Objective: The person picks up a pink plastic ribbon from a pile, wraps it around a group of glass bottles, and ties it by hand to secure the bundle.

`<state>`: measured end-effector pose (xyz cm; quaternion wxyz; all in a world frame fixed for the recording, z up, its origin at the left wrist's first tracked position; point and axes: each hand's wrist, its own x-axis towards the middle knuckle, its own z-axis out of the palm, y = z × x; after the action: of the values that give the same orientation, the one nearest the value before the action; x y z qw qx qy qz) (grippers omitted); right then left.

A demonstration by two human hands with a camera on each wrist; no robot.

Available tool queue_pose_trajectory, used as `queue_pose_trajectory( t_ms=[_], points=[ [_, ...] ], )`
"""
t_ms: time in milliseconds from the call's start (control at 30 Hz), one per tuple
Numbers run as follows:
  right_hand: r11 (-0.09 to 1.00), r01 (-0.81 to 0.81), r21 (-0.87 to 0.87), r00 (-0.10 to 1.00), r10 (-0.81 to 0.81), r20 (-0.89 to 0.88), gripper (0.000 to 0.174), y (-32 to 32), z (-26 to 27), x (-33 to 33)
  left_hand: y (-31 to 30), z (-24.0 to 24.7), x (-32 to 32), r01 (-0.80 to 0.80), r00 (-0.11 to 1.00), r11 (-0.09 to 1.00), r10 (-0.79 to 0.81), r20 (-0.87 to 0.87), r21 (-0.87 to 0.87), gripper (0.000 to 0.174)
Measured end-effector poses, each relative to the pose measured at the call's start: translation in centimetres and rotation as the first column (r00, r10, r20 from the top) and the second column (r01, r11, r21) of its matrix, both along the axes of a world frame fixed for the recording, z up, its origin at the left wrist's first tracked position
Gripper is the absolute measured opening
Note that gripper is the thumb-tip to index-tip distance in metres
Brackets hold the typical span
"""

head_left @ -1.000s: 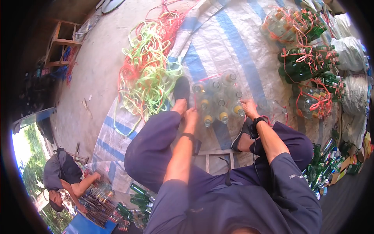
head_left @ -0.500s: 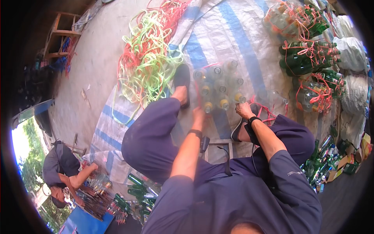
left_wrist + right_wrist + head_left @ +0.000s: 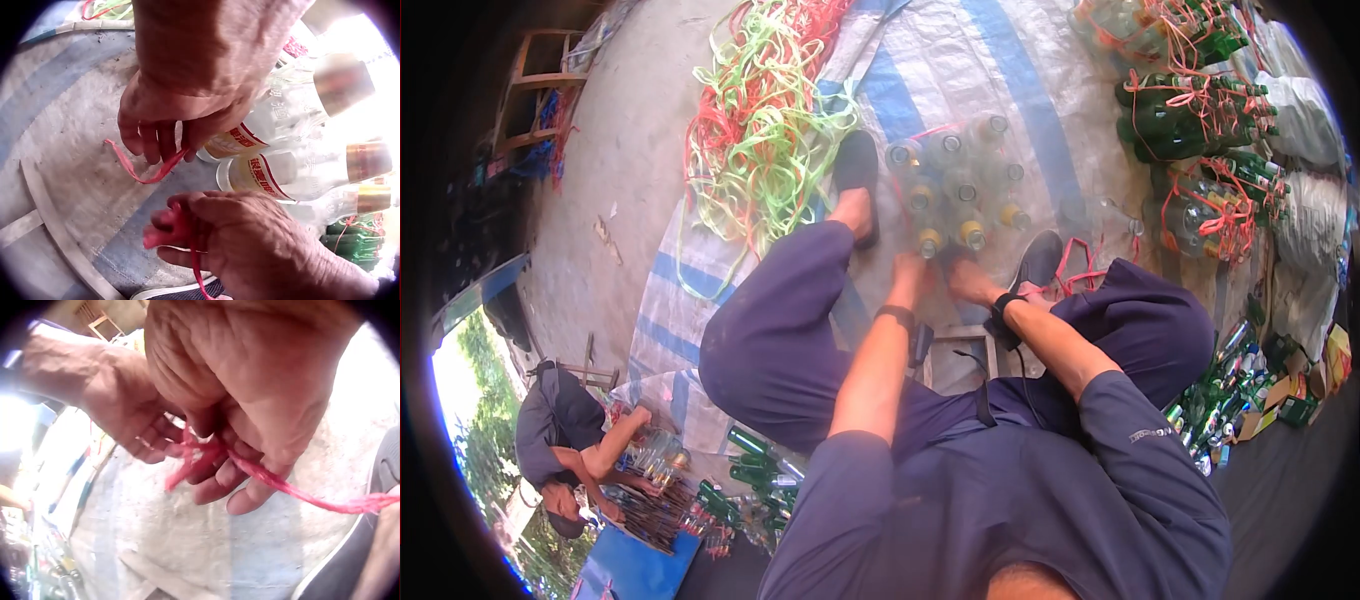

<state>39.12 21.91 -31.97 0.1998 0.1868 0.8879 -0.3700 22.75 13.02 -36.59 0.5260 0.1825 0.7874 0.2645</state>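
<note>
Evidently the knotting happens low, just beside the gold-topped clear glass bottles (image 3: 306, 167) standing on the blue-and-white striped plastic sheet (image 3: 950, 70). The left hand (image 3: 187, 109) pinches a thin, pinkish-red plastic ribbon (image 3: 269, 477) near a loose tail; the right hand (image 3: 250, 406) grips a bunched stretch of it. Good technique probably means untwisting the strand, tensioning both sides evenly and pulling gently, so nothing tips.
</note>
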Motion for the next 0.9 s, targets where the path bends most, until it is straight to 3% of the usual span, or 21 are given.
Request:
queue_pose_trajectory(
  t_ms=[33,67,133,267,333,367,433,467,533,567,600,633,667,700,733,767,800,833,867,900],
  points=[
    [0.955,0.227,-0.190,0.974,-0.220,0.058,0.027,-0.9,0.4,-0.7,0.2,0.8,-0.1,0.173,0.981,0.984,-0.170,-0.091,0.028,0.018],
    [0.954,0.230,-0.192,0.973,-0.222,0.061,0.027,-1.9,0.8,-1.3,0.5,1.5,-0.1,0.175,0.981,0.984,-0.172,-0.088,0.026,0.018],
    [0.753,0.593,-0.284,0.794,-0.490,0.359,0.030,-3.1,3.7,-2.7,2.8,6.8,-0.1,-0.121,0.977,0.975,0.150,0.153,-0.186,0.016],
    [0.645,0.658,-0.390,0.749,-0.613,0.251,0.029,-4.8,5.3,-3.5,3.1,6.7,0.2,-0.059,0.982,0.961,0.105,0.159,-0.269,0.021],
    [0.399,0.690,-0.604,0.622,-0.754,0.213,0.027,-5.1,6.3,-4.1,2.8,5.9,0.4,-0.031,0.991,0.961,0.066,0.119,-0.274,0.024],
    [0.398,0.690,-0.604,0.622,-0.753,0.213,0.027,-4.9,6.7,-4.4,2.7,5.5,0.3,-0.031,0.991,0.961,0.067,0.120,-0.274,0.024],
    [0.266,0.729,-0.631,0.585,-0.720,0.372,0.023,-4.9,5.9,-4.6,1.5,3.1,0.3,0.027,0.995,0.999,-0.023,0.097,-0.040,0.024],
    [0.266,0.729,-0.631,0.587,-0.718,0.375,0.023,-5.0,5.0,-4.7,1.3,2.7,0.4,0.025,0.995,0.999,-0.020,0.098,-0.043,0.024],
    [0.516,0.637,-0.573,0.749,-0.590,0.302,0.019,-6.4,0.3,-4.1,2.0,3.5,0.8,-0.061,0.989,0.992,0.075,0.129,-0.108,0.022],
    [0.516,0.637,-0.572,0.750,-0.587,0.305,0.019,-6.4,-0.2,-4.1,2.5,5.2,0.9,-0.063,0.988,0.992,0.078,0.131,-0.110,0.022],
    [0.835,0.367,-0.409,0.909,-0.416,-0.034,0.018,-6.5,-0.6,-4.1,3.2,8.0,1.1,-0.158,0.962,0.982,0.178,0.206,-0.108,0.022],
    [0.992,0.075,-0.106,0.948,-0.104,-0.302,0.019,-6.6,-0.9,-4.1,4.0,10.3,1.0,-0.252,0.921,0.961,0.274,0.278,-0.112,0.021],
    [0.992,0.072,-0.108,0.949,-0.101,-0.299,0.019,-6.4,-0.8,-3.8,4.7,11.9,0.7,-0.255,0.919,0.960,0.277,0.279,-0.114,0.021],
    [0.863,0.126,-0.489,0.916,-0.290,-0.275,0.019,-6.1,-0.5,-3.5,5.1,13.3,0.4,-0.242,0.909,0.959,0.278,0.311,-0.149,0.017],
    [0.593,0.147,-0.792,0.874,-0.452,-0.176,0.020,-5.7,0.3,-3.3,5.0,13.5,0.2,-0.228,0.897,0.956,0.280,0.341,-0.184,0.013],
    [0.593,0.145,-0.792,0.876,-0.449,-0.175,0.020,-5.3,1.1,-3.2,5.0,13.7,0.1,-0.232,0.896,0.955,0.284,0.342,-0.185,0.013],
    [-0.067,0.374,-0.925,0.746,-0.570,0.344,0.020,-4.6,2.8,-3.2,4.9,13.2,0.1,-0.260,0.885,0.942,0.320,0.338,-0.211,0.015],
    [-0.684,0.443,-0.580,0.534,-0.318,0.783,0.022,-4.0,3.8,-3.1,4.6,12.2,0.2,-0.288,0.873,0.928,0.356,0.334,-0.236,0.016],
    [-0.680,0.449,-0.580,0.535,-0.316,0.784,0.022,-3.2,4.7,-3.1,4.4,11.0,0.2,-0.294,0.870,0.926,0.361,0.336,-0.235,0.016],
    [-0.719,0.490,-0.492,0.410,-0.308,0.859,0.023,-2.4,5.2,-3.0,3.7,8.9,0.2,-0.352,0.856,0.910,0.407,0.319,-0.217,0.015]
  ],
)
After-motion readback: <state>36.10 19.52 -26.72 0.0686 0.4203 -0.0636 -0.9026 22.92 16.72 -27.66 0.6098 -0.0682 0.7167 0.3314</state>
